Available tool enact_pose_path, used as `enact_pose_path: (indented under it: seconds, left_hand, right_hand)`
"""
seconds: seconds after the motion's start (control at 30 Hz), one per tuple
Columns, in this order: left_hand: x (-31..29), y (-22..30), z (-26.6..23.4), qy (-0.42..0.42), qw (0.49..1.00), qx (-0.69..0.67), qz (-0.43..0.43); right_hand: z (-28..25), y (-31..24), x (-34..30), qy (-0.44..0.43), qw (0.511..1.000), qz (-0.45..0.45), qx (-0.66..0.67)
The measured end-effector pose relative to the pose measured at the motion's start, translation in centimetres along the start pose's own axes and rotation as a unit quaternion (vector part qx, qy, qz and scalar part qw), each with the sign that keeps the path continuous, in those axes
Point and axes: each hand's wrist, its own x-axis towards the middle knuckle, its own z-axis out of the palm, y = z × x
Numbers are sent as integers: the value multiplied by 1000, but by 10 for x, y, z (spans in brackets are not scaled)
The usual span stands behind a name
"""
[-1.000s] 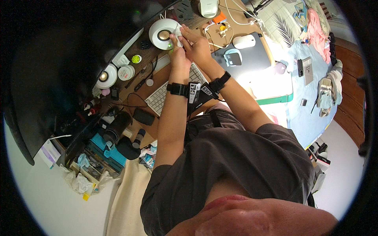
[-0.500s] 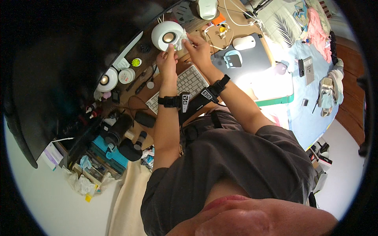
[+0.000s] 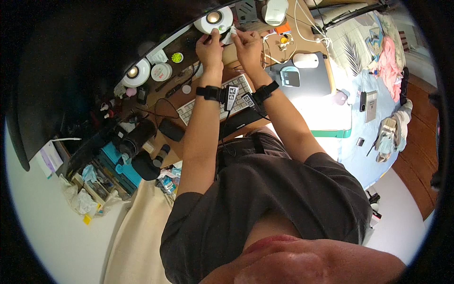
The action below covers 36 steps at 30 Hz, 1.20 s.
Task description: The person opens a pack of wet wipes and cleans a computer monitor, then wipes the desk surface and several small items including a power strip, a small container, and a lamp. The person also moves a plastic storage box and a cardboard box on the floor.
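A round white speaker [image 3: 223, 19] with a dark-ringed cone stands at the desk's far edge. My left hand [image 3: 210, 51] is closed at its lower front edge, thumb against the rim and the other fingers curled, partly hidden. My right hand [image 3: 248, 46] pinches a crumpled white tissue [image 3: 230, 36] between thumb and fingers, close beside the speaker. Below both hands lies a white keyboard [image 3: 241, 85], partly covered by my left wrist and its black strap.
A second white speaker [image 3: 141, 75] stands left, near a round white tub [image 3: 161, 72] and a small green-topped pot [image 3: 177, 57]. On the right are a white mouse [image 3: 305, 60], a dark mat [image 3: 314, 78] and white cables [image 3: 297, 23]. A dark monitor [image 3: 94, 61] borders the left.
The whole view has shifted, so the desk and both hands appear higher in the picture. My hands remain at the speaker, with the tissue still in my right.
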Motion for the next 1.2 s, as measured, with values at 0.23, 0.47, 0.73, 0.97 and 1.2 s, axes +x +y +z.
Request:
enact_pose_path:
  seconds: [0.23,0.47,0.73,0.97,1.2]
  left_hand:
    - [-84,-39,-95,-77,986,148,12]
    - [-142,-62,-224,-18,987,148,-63]
    - [-138,-53,-307,16,992,68,-102]
    - [-142,-72,-345,60,990,0,-126]
    - [-166,-76,-371,32,989,3,-144]
  right_hand:
    - [0,9,1,-49,986,-85,-132]
    - [35,-6,-33,-84,980,-133,-120]
    - [65,-46,-84,-229,963,-139,-35]
    - [34,13,-79,-231,951,-84,-187]
    - [82,68,-46,-330,788,-88,-512]
